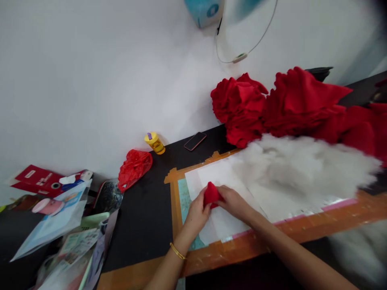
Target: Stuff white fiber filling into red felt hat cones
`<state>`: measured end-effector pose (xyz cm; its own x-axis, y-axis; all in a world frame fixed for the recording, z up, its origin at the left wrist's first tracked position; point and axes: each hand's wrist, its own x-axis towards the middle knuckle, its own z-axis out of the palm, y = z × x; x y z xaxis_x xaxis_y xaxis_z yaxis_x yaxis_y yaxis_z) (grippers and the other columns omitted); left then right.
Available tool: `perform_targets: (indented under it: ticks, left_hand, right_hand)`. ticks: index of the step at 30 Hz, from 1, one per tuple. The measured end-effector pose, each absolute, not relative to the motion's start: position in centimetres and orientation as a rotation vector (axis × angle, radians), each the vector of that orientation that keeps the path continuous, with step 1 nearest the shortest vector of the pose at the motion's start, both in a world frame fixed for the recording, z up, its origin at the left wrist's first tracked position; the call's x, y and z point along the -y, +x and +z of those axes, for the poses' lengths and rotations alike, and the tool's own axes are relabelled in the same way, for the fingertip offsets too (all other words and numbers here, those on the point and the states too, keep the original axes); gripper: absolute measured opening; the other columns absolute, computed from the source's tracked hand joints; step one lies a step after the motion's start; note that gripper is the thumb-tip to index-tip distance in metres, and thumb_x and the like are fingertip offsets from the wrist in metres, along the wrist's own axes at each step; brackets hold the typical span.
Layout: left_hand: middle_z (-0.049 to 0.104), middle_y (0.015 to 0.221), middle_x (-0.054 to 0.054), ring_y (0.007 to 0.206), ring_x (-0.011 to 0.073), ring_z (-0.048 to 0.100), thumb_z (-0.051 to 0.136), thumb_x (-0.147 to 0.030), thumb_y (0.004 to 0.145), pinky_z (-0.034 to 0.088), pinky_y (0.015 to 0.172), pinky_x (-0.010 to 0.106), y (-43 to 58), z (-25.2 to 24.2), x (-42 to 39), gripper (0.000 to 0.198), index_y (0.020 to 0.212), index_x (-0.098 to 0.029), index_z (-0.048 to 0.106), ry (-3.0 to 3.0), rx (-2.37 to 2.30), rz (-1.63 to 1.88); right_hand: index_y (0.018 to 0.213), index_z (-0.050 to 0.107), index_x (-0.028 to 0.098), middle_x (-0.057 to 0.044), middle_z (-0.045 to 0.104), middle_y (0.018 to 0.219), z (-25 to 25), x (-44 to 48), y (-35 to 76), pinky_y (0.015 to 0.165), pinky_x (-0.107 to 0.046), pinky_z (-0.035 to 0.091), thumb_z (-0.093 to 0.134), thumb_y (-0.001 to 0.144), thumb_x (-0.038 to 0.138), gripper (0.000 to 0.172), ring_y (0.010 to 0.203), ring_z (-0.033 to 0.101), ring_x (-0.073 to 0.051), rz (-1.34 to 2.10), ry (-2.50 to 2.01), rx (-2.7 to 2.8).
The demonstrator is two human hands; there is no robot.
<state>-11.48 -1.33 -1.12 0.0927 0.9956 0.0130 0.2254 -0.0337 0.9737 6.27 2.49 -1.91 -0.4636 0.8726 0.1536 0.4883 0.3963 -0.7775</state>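
Note:
A small piece of red fabric [211,194] is held between my two hands over the white sheets [225,221] on the table. My left hand [198,208] wraps its lower left side, with a gold bangle on the wrist. From the right, my right hand [231,200] has its fingers closed on the fabric's edge, the fingertips partly hidden by it. Just right of my hands spreads a large heap of white fluffy stuffing [302,173]. Behind it, large stacks of red fabric pieces [238,104] lie along the wall.
A phone [195,141], a yellow container [155,143] and a red plastic bag [134,167] are near the wall. At left are a red box [39,180], a pink spool [50,206] and a bin of papers [87,245]. Brown tape [223,257] edges the work surface.

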Motion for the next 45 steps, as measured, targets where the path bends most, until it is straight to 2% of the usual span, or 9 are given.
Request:
perform_targets:
  ticks: [4,8,11,18,23,27,32,38,45]
  left_hand:
    - [0.065,0.128,0.011,0.126,0.0313,0.053,0.068,-0.011,0.074,0.026,0.117,0.045,-11.3,-1.2,1.1,0.052,0.124,-0.022,0.064,1.29,-1.321,1.092]
    - [0.055,0.142,0.012,0.134,0.0294,0.046,0.077,-0.015,0.069,0.026,0.117,0.042,-11.3,0.2,1.3,0.066,0.132,-0.02,0.058,1.166,-1.232,1.219]
    - [0.055,0.141,0.013,0.13,0.0288,0.05,0.076,-0.025,0.076,0.037,0.111,0.04,-10.6,1.9,1.2,0.058,0.13,-0.02,0.058,1.038,-1.158,1.267]
    - [0.073,0.102,0.012,0.096,0.0284,0.07,0.076,-0.039,0.075,0.054,0.089,0.041,-8.5,3.5,1.0,0.039,0.105,-0.016,0.067,0.397,-1.11,1.281]
    - [0.073,0.103,0.015,0.094,0.0278,0.07,0.078,-0.039,0.073,0.055,0.089,0.04,-8.1,3.0,1.5,0.041,0.101,-0.011,0.07,0.258,-0.974,1.26]
    - [0.073,0.104,0.013,0.093,0.027,0.07,0.077,-0.037,0.074,0.054,0.09,0.043,-7.5,2.7,2.1,0.042,0.108,-0.013,0.067,0.294,-0.885,1.272]
    - [0.073,0.098,0.008,0.09,0.022,0.068,0.082,-0.021,0.067,0.052,0.087,0.034,-7.3,2.4,3.3,0.045,0.109,-0.018,0.068,0.452,-0.884,1.283]
    - [0.074,0.102,0.009,0.091,0.0231,0.068,0.079,-0.01,0.061,0.051,0.089,0.035,-7.6,1.8,3.9,0.05,0.109,-0.018,0.067,0.489,-0.893,1.235]
    - [0.075,0.093,0.007,0.088,0.0284,0.07,0.073,-0.013,0.063,0.054,0.085,0.042,-9.2,1.6,3.4,0.044,0.106,-0.022,0.07,0.472,-1.016,1.151]
  right_hand:
    - [0.086,0.066,0.016,-0.007,0.066,0.087,-2.3,-3.0,5.2,0.078,-0.031,0.048,0.059,0.077,0.003,0.017,0.084,0.06,-0.021,0.856,-1.236,2.088]
    - [0.093,0.067,0.015,-0.006,0.064,0.082,-1.1,-3.2,5.3,0.073,-0.03,0.047,0.062,0.077,0.009,0.017,0.077,0.059,-0.02,0.841,-1.295,2.063]
    - [0.104,0.067,0.016,-0.005,0.064,0.08,0.7,-2.7,5.3,0.073,-0.031,0.047,0.064,0.083,0.023,0.022,0.077,0.061,-0.021,0.843,-1.3,2.05]
    - [0.135,0.048,0.024,-0.011,0.063,0.12,1.9,0.1,6.7,0.086,-0.04,0.053,0.063,0.088,0.036,0.051,0.097,0.063,-0.023,0.83,-1.058,1.842]
    - [0.128,0.048,0.026,-0.01,0.056,0.118,0.9,2.0,8.2,0.073,-0.035,0.055,0.062,0.089,0.026,0.042,0.079,0.059,-0.017,0.647,-1.003,1.761]
    - [0.125,0.05,0.026,-0.009,0.056,0.112,0.3,2.0,7.7,0.075,-0.034,0.054,0.06,0.087,0.015,0.041,0.085,0.059,-0.019,0.572,-0.968,1.775]
    - [0.092,0.054,0.025,-0.004,0.058,0.089,-0.6,1.6,6.9,0.069,-0.031,0.05,0.052,0.083,0.003,0.024,0.084,0.057,-0.02,0.438,-0.876,1.779]
    - [0.085,0.054,0.025,-0.003,0.058,0.086,-1.5,1.9,6.9,0.067,-0.03,0.049,0.048,0.083,0.002,0.024,0.081,0.058,-0.019,0.441,-0.91,1.757]
    - [0.131,0.051,0.028,-0.01,0.059,0.129,1.5,1.7,10.8,0.088,-0.039,0.055,0.056,0.091,0.035,0.041,0.107,0.061,-0.023,1.187,-1.012,1.758]
